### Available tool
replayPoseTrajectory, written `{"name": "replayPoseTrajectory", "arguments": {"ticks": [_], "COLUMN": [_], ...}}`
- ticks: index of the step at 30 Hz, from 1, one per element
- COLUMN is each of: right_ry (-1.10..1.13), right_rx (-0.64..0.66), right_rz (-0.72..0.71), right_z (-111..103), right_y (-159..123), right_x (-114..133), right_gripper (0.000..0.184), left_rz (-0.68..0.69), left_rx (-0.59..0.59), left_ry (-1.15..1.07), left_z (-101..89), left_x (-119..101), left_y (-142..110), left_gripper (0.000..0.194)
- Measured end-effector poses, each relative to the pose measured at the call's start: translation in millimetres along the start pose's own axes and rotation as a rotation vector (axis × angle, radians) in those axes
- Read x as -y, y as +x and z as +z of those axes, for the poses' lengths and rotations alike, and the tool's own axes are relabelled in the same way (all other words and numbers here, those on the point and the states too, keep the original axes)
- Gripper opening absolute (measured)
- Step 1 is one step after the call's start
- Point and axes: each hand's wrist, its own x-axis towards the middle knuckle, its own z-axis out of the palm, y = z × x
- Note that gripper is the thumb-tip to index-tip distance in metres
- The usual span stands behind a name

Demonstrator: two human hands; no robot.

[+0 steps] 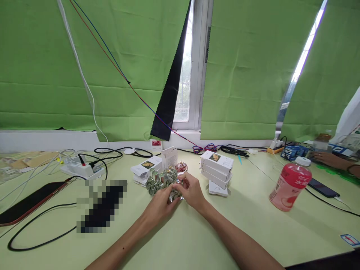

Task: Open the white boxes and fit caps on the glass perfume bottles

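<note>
Both my hands meet over the table in front of several bundles of grey-green coiled cord (153,186) with shiny metallic caps. My left hand (161,202) is closed, its fingers pinched at the near side of the pile. Opposite it, my right hand (192,190) is closed too, thumb and fingertips bent in. Between them shows a coil of the same cord with a shiny silver bit; the fingers hide much of it. A round reddish, shiny-rimmed item (181,167) lies just behind. An upright white card or box flap (169,157) stands behind the bundles.
White picture boxes lie left (147,167) and in a stack (216,163) right. Further right stand a pink-labelled bottle (291,183) and a phone (323,187). A power strip (84,170), cables and a dark phone (32,200) lie left. Another person's hand (327,159) rests far right.
</note>
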Motion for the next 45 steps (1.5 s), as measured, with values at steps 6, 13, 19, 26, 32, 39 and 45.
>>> {"name": "replayPoseTrajectory", "arguments": {"ticks": [6, 13, 19, 26, 32, 39, 45], "right_ry": [0.009, -0.019, -0.015, -0.034, -0.071, -0.076, -0.092], "right_rx": [-0.007, -0.031, -0.049, -0.024, -0.034, -0.047, -0.050], "right_rz": [0.020, 0.021, 0.024, -0.008, -0.010, 0.009, 0.018], "right_z": [2.0, 1.0, 2.8, 0.8, -0.5, 0.1, 0.6], "right_y": [-0.8, -0.3, -2.1, -6.2, -7.2, -7.0, -6.6], "right_x": [-2.5, -0.7, -2.4, 1.3, 3.0, 3.1, 5.3], "right_gripper": [0.024, 0.026, 0.027, 0.024, 0.024, 0.023, 0.025], "left_rz": [0.005, -0.022, -0.029, -0.011, -0.003, -0.006, -0.011], "left_rx": [-0.022, -0.002, 0.001, 0.005, 0.020, 0.028, 0.026], "left_ry": [-0.024, -0.006, 0.014, 0.000, -0.042, -0.065, -0.074], "left_z": [0.7, -2.0, -2.1, 0.4, -1.1, -2.8, -2.1], "left_x": [1.0, -2.8, -5.5, -2.0, -1.9, -4.5, -3.0], "left_y": [0.3, -0.1, 0.6, -0.5, -0.4, -0.4, 0.4], "left_gripper": [0.020, 0.021, 0.020, 0.020, 0.019, 0.027, 0.038]}}
